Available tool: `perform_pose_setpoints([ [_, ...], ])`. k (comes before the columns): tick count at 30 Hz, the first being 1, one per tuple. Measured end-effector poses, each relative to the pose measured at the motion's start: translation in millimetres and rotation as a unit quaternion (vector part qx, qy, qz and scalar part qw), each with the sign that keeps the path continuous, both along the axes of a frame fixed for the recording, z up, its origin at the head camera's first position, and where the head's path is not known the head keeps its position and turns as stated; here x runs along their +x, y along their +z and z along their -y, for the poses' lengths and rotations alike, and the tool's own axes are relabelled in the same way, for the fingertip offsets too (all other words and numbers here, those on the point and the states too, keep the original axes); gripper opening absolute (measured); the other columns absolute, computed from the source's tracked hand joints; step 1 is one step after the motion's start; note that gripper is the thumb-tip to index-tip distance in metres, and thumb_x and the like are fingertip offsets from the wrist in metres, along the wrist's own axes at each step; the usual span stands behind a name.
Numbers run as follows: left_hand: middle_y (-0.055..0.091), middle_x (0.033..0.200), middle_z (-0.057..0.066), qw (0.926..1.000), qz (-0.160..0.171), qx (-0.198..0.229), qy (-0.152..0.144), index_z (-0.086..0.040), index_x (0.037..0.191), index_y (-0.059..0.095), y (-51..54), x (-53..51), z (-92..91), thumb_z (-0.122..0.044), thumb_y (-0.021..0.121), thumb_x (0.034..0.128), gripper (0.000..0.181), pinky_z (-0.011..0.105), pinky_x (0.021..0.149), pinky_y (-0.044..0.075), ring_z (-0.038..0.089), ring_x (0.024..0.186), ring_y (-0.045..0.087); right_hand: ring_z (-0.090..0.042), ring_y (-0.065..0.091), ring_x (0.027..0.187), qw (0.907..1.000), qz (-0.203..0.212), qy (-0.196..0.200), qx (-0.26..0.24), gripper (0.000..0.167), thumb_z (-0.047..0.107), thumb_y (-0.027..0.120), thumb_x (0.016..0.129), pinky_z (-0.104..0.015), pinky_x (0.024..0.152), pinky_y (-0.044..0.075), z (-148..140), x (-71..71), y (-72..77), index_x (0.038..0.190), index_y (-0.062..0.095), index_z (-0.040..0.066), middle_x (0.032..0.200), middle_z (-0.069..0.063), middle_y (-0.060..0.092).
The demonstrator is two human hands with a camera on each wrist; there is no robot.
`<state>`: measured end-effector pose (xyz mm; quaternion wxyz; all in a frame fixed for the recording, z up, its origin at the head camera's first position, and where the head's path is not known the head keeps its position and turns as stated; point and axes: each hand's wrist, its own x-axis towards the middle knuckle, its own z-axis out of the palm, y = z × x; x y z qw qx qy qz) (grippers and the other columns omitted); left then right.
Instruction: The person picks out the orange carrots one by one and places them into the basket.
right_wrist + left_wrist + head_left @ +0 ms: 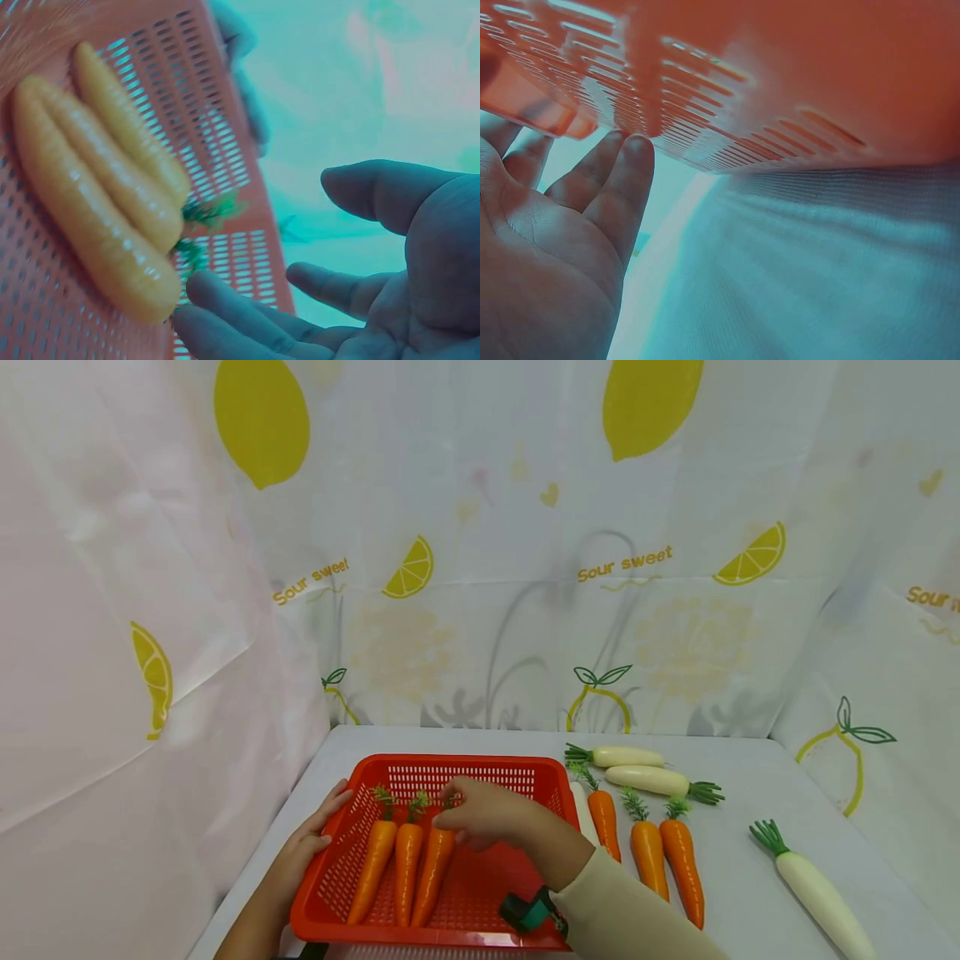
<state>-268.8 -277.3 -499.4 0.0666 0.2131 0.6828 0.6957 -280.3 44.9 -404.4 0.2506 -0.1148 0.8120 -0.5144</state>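
Red perforated plastic forms a rectangular basket [420, 935], the left hand [303, 842] resting against its left rim with relaxed, extended fingers. Three orange carrots [408, 864] with leafy green tops lie side by side inside. The right hand [487, 814], released, thumb and fingers apart, hovers by the rightmost one's leaves. Beyond the basket's right wall lie similar carrots [681, 868] and tapered white radishes [821, 900].

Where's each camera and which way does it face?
Head: head-worn, facing forward and down toward the red perforated plastic basket; left hand, right hand, cream sleeve show.
Left wrist: worn there, facing the basket's slotted side; left hand shows.
Right wrist: worn there, facing three tapered orange carrots inside; right hand, left fingers show.
Head and right wrist share the carrots.
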Motion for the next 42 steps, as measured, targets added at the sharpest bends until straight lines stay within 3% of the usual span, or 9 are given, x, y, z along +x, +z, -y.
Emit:
perform_pose_setpoints([
  [7, 0.001, 0.178, -0.001, 1.0000, 0.004, 0.004, -0.005, -0.004, 0.166, 0.023, 1.3, 0.3, -1.2, -0.001, 0.031, 0.1024, 0.064, 0.018, 0.108, 0.043, -0.023, 0.140, 0.028, -0.036, 0.071, 0.106, 0.9971, 0.014, 0.004, -0.075, 0.052, 0.026, 0.075, 0.095, -0.050, 0.086, 0.062, -12, 4.9, 8.1, 0.141, 0.054, 0.010, 0.123, -0.010, 0.067],
  [13, 0.003, 0.178, -0.003, 1.0000, 0.004, 0.008, -0.003, -0.004, 0.166, 0.024, 1.2, 0.3, -2.2, -0.002, 0.032, 0.1028, 0.063, 0.017, 0.108, 0.042, -0.022, 0.139, 0.029, -0.033, 0.071, 0.106, 0.9917, 0.020, -0.005, -0.127, 0.053, 0.023, 0.072, 0.097, -0.047, 0.087, 0.062, -24, 12.4, 15.3, 0.143, 0.052, 0.009, 0.128, -0.016, 0.065],
  [19, 0.001, 0.178, -0.004, 0.9997, 0.014, 0.015, -0.013, -0.004, 0.166, 0.022, -3.3, 0.7, -3.0, -0.002, 0.032, 0.1032, 0.063, 0.019, 0.109, 0.043, -0.021, 0.141, 0.029, -0.036, 0.069, 0.106, 0.9902, 0.021, -0.016, -0.137, 0.049, 0.022, 0.070, 0.099, -0.048, 0.090, 0.061, -38, 22.2, 17.2, 0.143, 0.052, 0.009, 0.122, -0.015, 0.065],
  [25, -0.003, 0.178, 0.001, 0.9998, 0.020, 0.007, 0.003, -0.006, 0.166, 0.024, -1.9, 2.1, -1.7, 0.000, 0.030, 0.1010, 0.066, 0.020, 0.107, 0.045, -0.024, 0.138, 0.029, -0.033, 0.070, 0.104, 0.9869, 0.015, -0.020, -0.159, 0.049, 0.022, 0.069, 0.100, -0.046, 0.090, 0.061, -50, 29.2, 12.5, 0.143, 0.051, 0.007, 0.120, -0.015, 0.063],
  [31, -0.003, 0.178, 0.001, 0.9999, 0.016, -0.001, 0.003, -0.006, 0.166, 0.025, 1.1, 2.1, -2.4, 0.001, 0.030, 0.0994, 0.067, 0.017, 0.108, 0.043, -0.025, 0.137, 0.029, -0.028, 0.072, 0.099, 0.9823, 0.004, -0.040, -0.183, 0.052, 0.025, 0.068, 0.101, -0.046, 0.091, 0.061, -67, 33.8, 6.0, 0.145, 0.049, 0.004, 0.119, -0.016, 0.062],
  [37, -0.004, 0.178, 0.001, 0.9999, 0.010, 0.003, -0.007, -0.004, 0.166, 0.023, 0.6, 1.5, -1.2, 0.003, 0.029, 0.0983, 0.068, 0.016, 0.108, 0.041, -0.024, 0.139, 0.028, -0.033, 0.071, 0.106, 0.9782, -0.009, -0.064, -0.198, 0.052, 0.025, 0.065, 0.103, -0.044, 0.091, 0.062, -84, 40.6, 2.2, 0.147, 0.048, 0.004, 0.129, -0.019, 0.061],
  [42, -0.002, 0.178, -0.002, 0.9999, 0.015, 0.007, -0.005, -0.005, 0.166, 0.023, 0.4, 0.8, 0.4, 0.003, 0.029, 0.0988, 0.068, 0.017, 0.108, 0.043, -0.023, 0.138, 0.029, -0.029, 0.069, 0.106, 0.9743, -0.028, -0.073, -0.212, 0.049, 0.024, 0.062, 0.105, -0.043, 0.093, 0.060, -97, 42.9, -1.7, 0.147, 0.047, 0.003, 0.128, -0.017, 0.060],
])
